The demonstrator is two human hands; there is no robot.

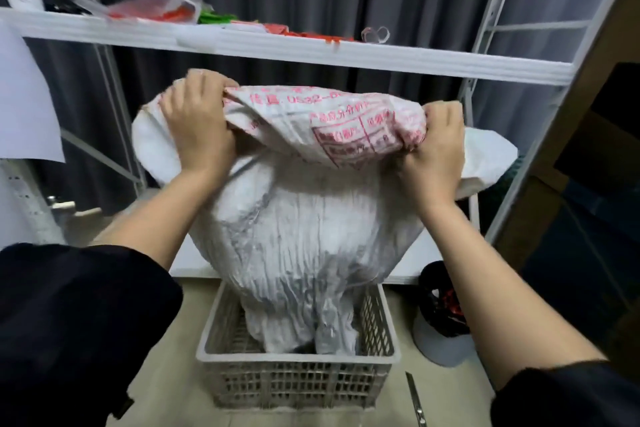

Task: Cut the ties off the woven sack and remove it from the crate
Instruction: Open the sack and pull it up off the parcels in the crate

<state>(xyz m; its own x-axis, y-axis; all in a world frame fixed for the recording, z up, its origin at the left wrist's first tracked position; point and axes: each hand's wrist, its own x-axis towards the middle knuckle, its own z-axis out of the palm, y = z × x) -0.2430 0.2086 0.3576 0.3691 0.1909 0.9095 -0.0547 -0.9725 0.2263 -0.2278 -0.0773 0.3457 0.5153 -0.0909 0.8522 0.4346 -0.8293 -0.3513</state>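
Head camera, looking forward and down. A woven sack [301, 218] hangs upright straight ahead of the person, its long axis vertical. Both hands hold its top edge at about the same height and the same reach, so neither is nearer. The left hand [194, 125] has its fingers curled into the folded top corner on the left. The right hand [436, 146] has a tight fistful of bunched fabric on the right.

The sack's bottom end dips inside the grey slatted crate [298, 388], which sits on the floor directly below the hands. Most of the sack's body is above the crate's rim, so the way out is straight up and then clear of the rim. Whether the bottom rests on the crate's base is hard to tell, since the sack itself hides it.

The sack is white, heavily creased, bulging in the middle. Its top flap is folded over toward the viewer, printed with red characters and boxed panels. No ties are visible on it.

A slim metal blade [415, 399] lies on the floor just right of the crate.
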